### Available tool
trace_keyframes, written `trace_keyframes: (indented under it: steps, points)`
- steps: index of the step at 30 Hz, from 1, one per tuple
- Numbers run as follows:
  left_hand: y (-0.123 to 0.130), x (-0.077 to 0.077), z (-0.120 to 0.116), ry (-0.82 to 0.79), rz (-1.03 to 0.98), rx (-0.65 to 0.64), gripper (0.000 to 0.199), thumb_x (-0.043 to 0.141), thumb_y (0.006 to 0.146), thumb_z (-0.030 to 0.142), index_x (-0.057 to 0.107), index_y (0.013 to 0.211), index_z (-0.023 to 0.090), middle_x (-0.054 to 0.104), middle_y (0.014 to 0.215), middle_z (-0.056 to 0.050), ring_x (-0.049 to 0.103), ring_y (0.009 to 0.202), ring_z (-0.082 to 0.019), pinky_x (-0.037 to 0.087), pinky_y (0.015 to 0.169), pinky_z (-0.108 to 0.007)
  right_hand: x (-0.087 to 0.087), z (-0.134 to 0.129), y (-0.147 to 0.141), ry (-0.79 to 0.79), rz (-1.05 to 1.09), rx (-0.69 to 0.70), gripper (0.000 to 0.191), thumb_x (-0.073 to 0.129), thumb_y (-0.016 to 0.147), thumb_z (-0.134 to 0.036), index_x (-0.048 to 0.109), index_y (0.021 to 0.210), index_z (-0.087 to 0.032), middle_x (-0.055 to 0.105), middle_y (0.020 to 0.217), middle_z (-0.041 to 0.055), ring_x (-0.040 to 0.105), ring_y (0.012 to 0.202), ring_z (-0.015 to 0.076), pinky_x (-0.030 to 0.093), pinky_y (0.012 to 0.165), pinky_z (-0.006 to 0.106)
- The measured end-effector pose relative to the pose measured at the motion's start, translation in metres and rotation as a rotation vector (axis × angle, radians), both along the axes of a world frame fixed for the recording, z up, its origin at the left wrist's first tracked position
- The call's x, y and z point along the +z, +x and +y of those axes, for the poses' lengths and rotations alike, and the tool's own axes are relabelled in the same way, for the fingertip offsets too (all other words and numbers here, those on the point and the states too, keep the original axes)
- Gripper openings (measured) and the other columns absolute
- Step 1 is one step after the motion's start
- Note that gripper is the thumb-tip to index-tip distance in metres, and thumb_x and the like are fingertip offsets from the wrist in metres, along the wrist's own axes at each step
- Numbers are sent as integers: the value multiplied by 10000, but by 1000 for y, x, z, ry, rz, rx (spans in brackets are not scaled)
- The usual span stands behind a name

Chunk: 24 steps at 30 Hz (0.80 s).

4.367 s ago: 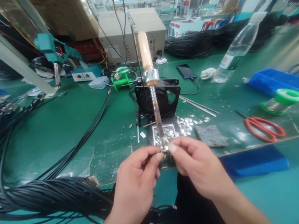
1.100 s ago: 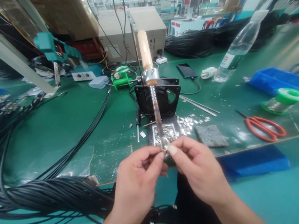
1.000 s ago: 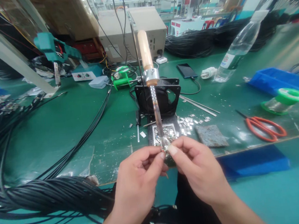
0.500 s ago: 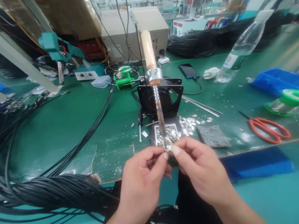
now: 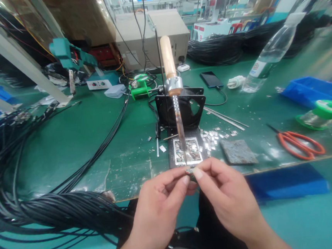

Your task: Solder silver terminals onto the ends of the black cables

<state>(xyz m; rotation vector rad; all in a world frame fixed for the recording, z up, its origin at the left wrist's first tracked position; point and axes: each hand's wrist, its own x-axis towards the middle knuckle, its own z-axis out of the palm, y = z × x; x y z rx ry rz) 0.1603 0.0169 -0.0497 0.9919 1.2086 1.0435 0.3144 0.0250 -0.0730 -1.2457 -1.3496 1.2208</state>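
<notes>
Grip: my left hand (image 5: 162,202) and right hand (image 5: 225,191) both pinch narrowly, thumbs against forefingers, with a small silvery metal part (image 5: 190,170) between them.
Part: near the front edge of the green bench top (image 5: 77,144), too small to make out fully.
Overhead: a wooden-handled soldering iron (image 5: 176,103) points down at it; contact, I cannot tell.
Behind: a white-rimmed rectangular tray (image 5: 199,148) of silvery pieces (image 5: 191,148).
Beyond my right hand: a flat grey slab (image 5: 238,152).

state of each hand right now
Left hand: closed, apparently pinching a small metallic piece.
Right hand: closed, pinching the same piece.
</notes>
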Motion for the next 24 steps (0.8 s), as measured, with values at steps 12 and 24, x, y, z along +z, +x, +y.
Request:
trace_keyframes:
  steps: [12, 24]
  points:
    - [-6, 3, -3, 47, 59, -37, 218, 706, 980, 315, 858, 1130, 273, 856, 1090, -38, 802, 975, -243, 644, 937, -348, 2, -6, -1, 295, -195, -8, 197, 575, 1013, -287, 659, 847, -222, 705, 687, -1, 628, 561, 141, 510, 554, 246]
    - [-7, 5, -10, 52, -14, -61, 241, 679, 996, 305, 854, 1151, 247, 836, 1162, -74, 791, 1014, -271, 658, 934, -383, 5, -6, -1, -39, 264, 103, 262, 640, 1014, -371, 641, 808, -208, 556, 626, -51, 397, 503, 82, 356, 457, 202]
